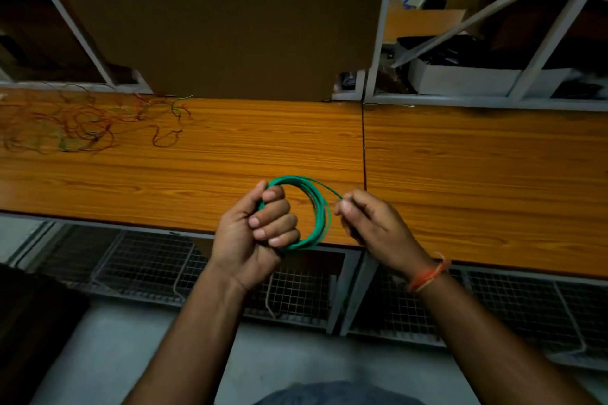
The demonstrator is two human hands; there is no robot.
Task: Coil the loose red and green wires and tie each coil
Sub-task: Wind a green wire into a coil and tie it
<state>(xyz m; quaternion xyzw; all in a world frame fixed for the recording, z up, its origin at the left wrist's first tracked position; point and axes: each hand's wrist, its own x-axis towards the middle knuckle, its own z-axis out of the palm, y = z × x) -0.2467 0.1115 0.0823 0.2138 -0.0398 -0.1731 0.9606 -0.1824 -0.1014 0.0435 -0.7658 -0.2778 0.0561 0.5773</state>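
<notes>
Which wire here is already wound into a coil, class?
The green wire, held between both hands over the table's near edge; the red and green wires at far left lie loose and tangled.

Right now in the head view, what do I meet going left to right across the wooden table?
Tangle of loose wires → left hand → green coil → right hand → orange wrist thread.
</notes>
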